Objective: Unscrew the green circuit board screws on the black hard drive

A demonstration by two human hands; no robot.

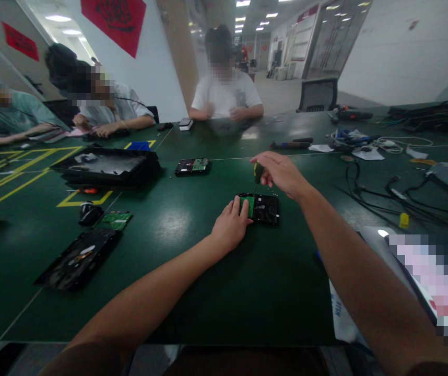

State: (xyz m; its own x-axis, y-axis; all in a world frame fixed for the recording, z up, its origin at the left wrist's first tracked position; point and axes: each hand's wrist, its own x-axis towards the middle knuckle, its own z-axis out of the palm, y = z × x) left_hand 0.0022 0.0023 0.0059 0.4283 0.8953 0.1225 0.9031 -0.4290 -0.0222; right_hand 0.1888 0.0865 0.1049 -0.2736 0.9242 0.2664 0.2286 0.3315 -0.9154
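A black hard drive [265, 208] with a green circuit board lies flat on the dark green table [192, 271] in front of me. My left hand [232, 224] rests on the drive's left edge, fingers spread over the green board, pinning it down. My right hand [281, 173] hovers just above the drive and grips a small screwdriver [258, 173] with a dark handle. The screwdriver points straight down at the drive's upper left part. Its tip is too thin to see where it touches.
A second drive [193, 166] lies farther back, beside stacked black trays [108, 168]. An opened drive [79, 259], a loose green board [116, 219] and a black mouse [90, 213] sit at left. Cables [396, 196] sprawl at right. Three people sit across the table.
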